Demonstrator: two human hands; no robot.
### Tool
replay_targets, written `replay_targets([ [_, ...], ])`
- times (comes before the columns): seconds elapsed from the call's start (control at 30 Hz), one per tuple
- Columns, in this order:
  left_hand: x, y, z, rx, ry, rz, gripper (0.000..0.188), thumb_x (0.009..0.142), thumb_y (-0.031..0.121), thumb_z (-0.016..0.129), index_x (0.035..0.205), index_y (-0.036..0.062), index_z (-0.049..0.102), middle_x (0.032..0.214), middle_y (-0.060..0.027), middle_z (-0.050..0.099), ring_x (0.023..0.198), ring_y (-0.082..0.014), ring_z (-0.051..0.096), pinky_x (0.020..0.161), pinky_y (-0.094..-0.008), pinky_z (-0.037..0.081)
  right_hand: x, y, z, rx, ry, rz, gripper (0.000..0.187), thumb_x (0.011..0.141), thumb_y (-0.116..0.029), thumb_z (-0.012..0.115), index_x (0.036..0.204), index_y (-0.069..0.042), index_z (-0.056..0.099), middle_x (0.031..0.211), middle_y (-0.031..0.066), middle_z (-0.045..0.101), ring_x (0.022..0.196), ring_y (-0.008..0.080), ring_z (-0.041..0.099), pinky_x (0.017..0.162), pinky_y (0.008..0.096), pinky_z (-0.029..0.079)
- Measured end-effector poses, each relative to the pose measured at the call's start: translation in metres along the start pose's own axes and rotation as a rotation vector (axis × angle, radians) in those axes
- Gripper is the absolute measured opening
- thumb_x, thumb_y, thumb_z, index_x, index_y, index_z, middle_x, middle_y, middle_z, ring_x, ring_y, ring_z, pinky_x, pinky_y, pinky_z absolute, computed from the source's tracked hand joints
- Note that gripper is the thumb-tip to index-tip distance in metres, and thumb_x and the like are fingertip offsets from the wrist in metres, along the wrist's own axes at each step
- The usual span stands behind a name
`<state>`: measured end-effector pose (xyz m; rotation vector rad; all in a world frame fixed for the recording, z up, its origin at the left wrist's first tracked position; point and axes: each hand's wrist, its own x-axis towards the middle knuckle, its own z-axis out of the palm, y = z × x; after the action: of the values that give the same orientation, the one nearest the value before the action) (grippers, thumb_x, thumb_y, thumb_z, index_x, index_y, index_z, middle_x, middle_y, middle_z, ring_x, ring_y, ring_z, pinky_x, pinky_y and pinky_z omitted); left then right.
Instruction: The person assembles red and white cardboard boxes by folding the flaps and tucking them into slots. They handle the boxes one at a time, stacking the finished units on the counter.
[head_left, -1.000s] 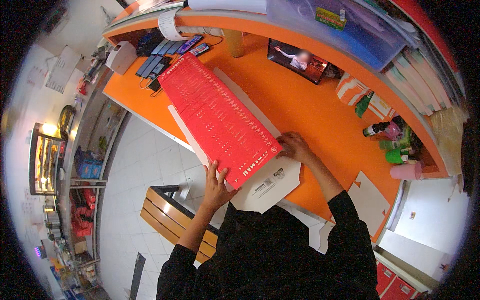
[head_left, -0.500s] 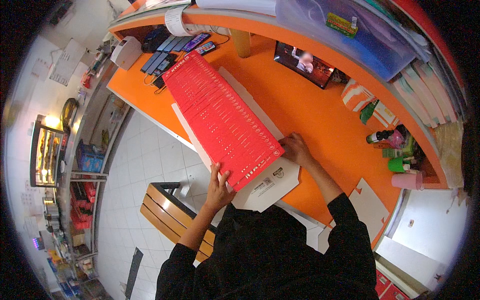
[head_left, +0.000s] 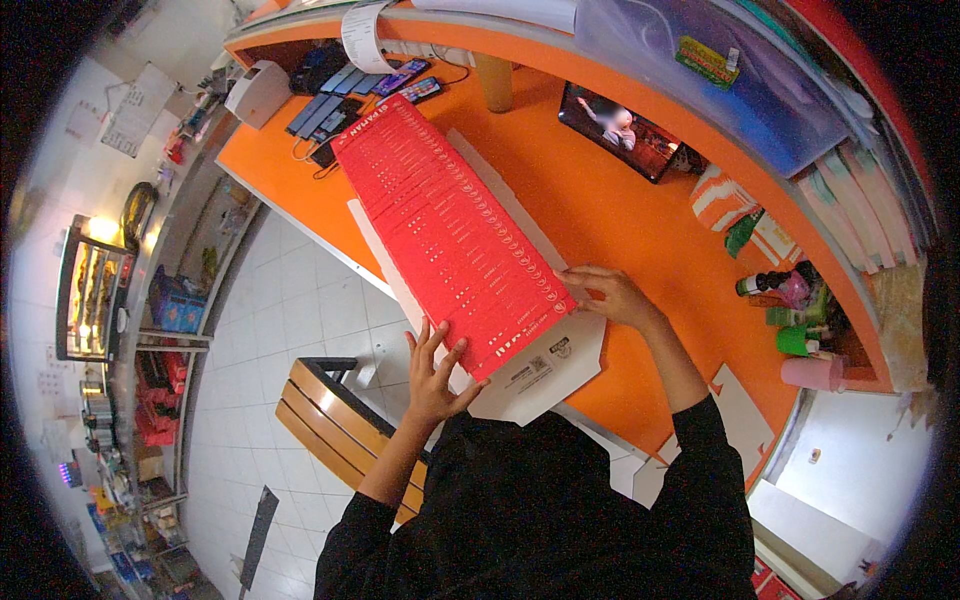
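A long red cardboard box sheet [head_left: 455, 235] with white print lies slantwise on the orange counter. Pale flaps [head_left: 500, 185] stick out along both of its long sides, and a whitish end flap [head_left: 530, 385] with small dark print lies nearest me. My left hand [head_left: 436, 380] rests with fingers spread on the red sheet's near left corner. At the near right corner, my right hand [head_left: 612, 298] touches the edge with its fingers stretched out. The underside of the cardboard is hidden.
Several phones [head_left: 325, 115] lie at the counter's far left, beside a white printer [head_left: 258, 95]. A lit screen [head_left: 620, 130] stands at the back. Cups [head_left: 812, 373] are on the right, near a loose pale cardboard piece [head_left: 730, 425]. A slatted wooden bench [head_left: 335, 425] stands below left.
My right hand's fingers have straightened out along the cardboard's right edge. The left hand's fingers have spread wider. The whole view has shifted slightly; the cardboard stays in place.
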<state>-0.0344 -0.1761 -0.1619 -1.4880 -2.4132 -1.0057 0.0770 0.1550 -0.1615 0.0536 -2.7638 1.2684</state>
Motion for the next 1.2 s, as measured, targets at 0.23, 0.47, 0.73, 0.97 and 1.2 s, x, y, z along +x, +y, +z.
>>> replay_targets([
  [0.23,-0.002,-0.002,0.002,-0.021,-0.006,0.004,0.063,0.066,0.037,0.077,0.120,0.0144,0.056,0.136,-0.0199,0.038,0.131,-0.0461,0.026,0.105,-0.0616,0.013,0.001,-0.007,0.003,0.082,0.062,0.002,0.048,0.078,-0.004,0.063,0.124,-0.015,0.055,0.112,0.0119,0.060,0.098,0.0272,0.060,0.085,0.0331,0.048],
  [0.47,0.000,-0.003,0.000,-0.005,-0.010,0.043,0.068,0.066,0.037,0.078,0.123,0.0130,0.051,0.136,-0.0226,0.036,0.131,-0.0462,0.025,0.105,-0.0605,0.016,0.002,-0.008,0.008,0.162,0.126,-0.034,0.052,0.074,0.006,0.063,0.123,-0.011,0.055,0.103,0.0100,0.060,0.093,0.0231,0.060,0.084,0.0315,0.048],
  [0.73,0.002,0.006,0.026,-0.292,0.056,-0.191,0.097,0.065,0.035,0.080,0.139,0.0118,0.021,0.146,-0.0237,0.010,0.132,-0.0440,0.021,0.100,-0.0528,0.035,0.005,-0.007,0.055,0.258,0.398,0.092,0.043,0.082,0.004,0.055,0.124,-0.006,0.053,0.123,0.0135,0.055,0.112,0.0244,0.054,0.091,0.0322,0.044],
  [0.97,0.000,0.057,0.032,-0.318,-0.121,0.005,0.087,0.064,0.041,0.079,0.134,0.0093,0.038,0.139,-0.0303,0.021,0.126,-0.0455,0.034,0.100,-0.0515,0.035,-0.034,0.020,0.012,0.494,0.469,0.474,0.040,0.087,0.000,0.049,0.127,-0.005,0.050,0.123,0.0109,0.056,0.114,0.0192,0.052,0.095,0.0313,0.041],
  [1.2,0.014,0.080,0.060,-0.070,-0.018,0.077,0.083,0.070,0.042,0.075,0.137,0.0121,0.035,0.139,-0.0271,0.024,0.128,-0.0444,0.026,0.103,-0.0576,0.025,-0.142,0.015,-0.014,0.143,0.661,0.520,0.052,0.082,0.007,0.055,0.131,-0.007,0.044,0.126,0.0116,0.052,0.112,0.0236,0.053,0.095,0.0336,0.043],
])
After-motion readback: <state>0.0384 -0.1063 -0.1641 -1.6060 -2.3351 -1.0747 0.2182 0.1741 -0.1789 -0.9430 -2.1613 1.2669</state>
